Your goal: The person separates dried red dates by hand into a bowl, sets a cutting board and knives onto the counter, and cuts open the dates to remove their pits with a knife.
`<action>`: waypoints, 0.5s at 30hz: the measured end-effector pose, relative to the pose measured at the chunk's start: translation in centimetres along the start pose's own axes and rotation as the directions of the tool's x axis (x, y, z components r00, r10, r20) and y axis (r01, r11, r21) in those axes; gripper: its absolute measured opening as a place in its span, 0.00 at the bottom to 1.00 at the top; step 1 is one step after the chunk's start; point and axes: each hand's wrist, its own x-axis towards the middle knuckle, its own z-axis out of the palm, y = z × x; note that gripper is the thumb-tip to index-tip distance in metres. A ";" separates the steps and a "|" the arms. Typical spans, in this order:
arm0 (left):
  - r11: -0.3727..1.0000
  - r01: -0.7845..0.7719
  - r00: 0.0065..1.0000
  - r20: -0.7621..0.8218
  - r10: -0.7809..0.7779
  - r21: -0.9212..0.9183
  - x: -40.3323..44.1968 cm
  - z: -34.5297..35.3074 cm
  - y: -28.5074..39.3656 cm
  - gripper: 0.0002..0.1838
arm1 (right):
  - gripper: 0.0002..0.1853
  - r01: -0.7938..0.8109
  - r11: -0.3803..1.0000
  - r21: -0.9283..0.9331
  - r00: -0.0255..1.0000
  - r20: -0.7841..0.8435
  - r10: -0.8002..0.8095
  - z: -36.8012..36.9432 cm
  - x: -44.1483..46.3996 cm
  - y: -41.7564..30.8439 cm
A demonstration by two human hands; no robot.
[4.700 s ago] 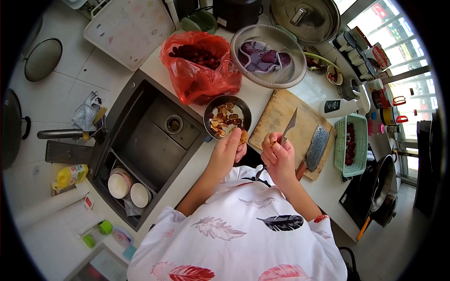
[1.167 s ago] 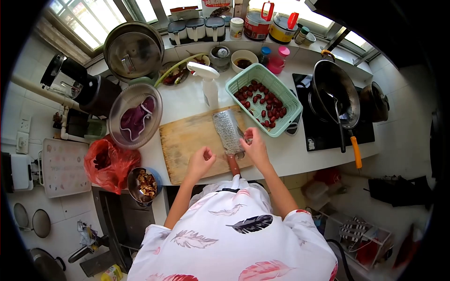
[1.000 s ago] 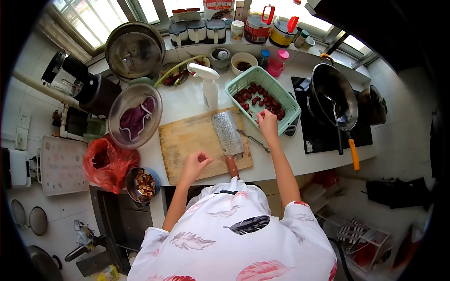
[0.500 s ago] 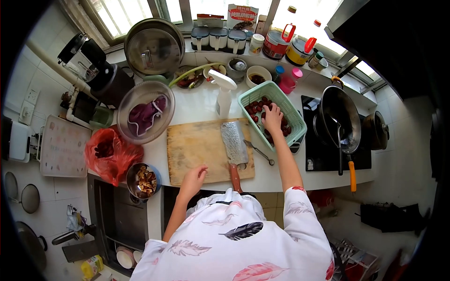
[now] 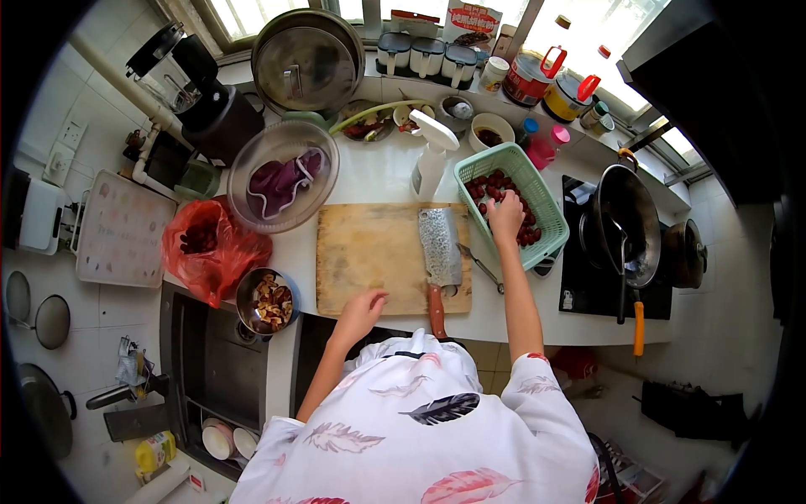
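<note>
My right hand (image 5: 506,218) reaches into a pale green plastic basket (image 5: 555,245) of red dates (image 5: 528,234). Its fingers are drawn together at the dates and seem to pinch one, though the fingertips partly hide it. My left hand (image 5: 363,311) is at the front edge of a wooden cutting board (image 5: 365,244), fingers loosely extended and holding nothing. A cleaver (image 5: 440,250) with a reddish-brown handle lies on the board's right side, blade away from me. Beside it, a thin metal tool (image 5: 484,270) with a round end slants across the board's right edge.
A white spray bottle (image 5: 431,160) stands behind the board. To the left are a clear bowl (image 5: 327,189) with purple cloth, a red plastic bag (image 5: 206,265) and a bowl of brown pieces (image 5: 273,302). A wok (image 5: 642,231) sits on the black cooktop (image 5: 579,290) at right.
My view has shifted slightly, moving the counter things rightward in the picture. My right hand's fingers, more spread before, have drawn together among the dates. My left hand stays by the board's front edge.
</note>
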 end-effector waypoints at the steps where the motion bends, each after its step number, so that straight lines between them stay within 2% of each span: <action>1: 1.000 0.009 1.000 0.006 -0.009 -0.018 0.0 -0.1 0.1 0.12 | 0.14 0.025 0.989 0.143 0.998 -0.060 -0.016 -1.7 -0.6 -1.6; 3: 1.000 -0.002 1.000 -0.014 0.002 -0.012 0.2 0.1 -0.5 0.13 | 0.13 0.054 0.869 0.492 0.995 0.051 -0.091 -5.0 -3.1 -5.2; 6: 1.000 -0.009 1.000 -0.014 0.008 -0.024 1.0 0.1 -1.4 0.13 | 0.10 -0.023 0.845 0.535 0.919 0.344 -0.193 -5.6 -9.2 -8.9; 8: 0.999 0.010 1.000 0.002 -0.010 -0.053 1.8 0.8 -2.0 0.13 | 0.12 -0.066 0.917 0.393 0.789 0.583 -0.194 -3.8 -12.8 -9.9; 9: 0.999 0.010 1.000 -0.017 -0.010 -0.046 2.2 1.1 -2.6 0.13 | 0.13 0.005 0.927 0.374 0.783 0.575 -0.236 -2.8 -14.4 -10.1; 12: 0.999 0.032 0.999 -0.033 -0.033 -0.025 2.9 1.5 -3.3 0.13 | 0.14 0.057 0.945 0.322 0.783 0.573 -0.242 0.3 -16.8 -9.8; 14: 0.999 0.046 0.999 -0.025 -0.046 0.004 3.2 1.6 -3.3 0.13 | 0.18 -0.004 0.987 0.158 0.754 0.649 -0.101 -2.3 -16.7 -10.8; 15: 0.999 0.048 0.999 -0.019 -0.048 0.022 3.3 1.6 -3.2 0.14 | 0.18 -0.009 0.987 0.157 0.754 0.650 -0.097 -2.4 -16.9 -10.8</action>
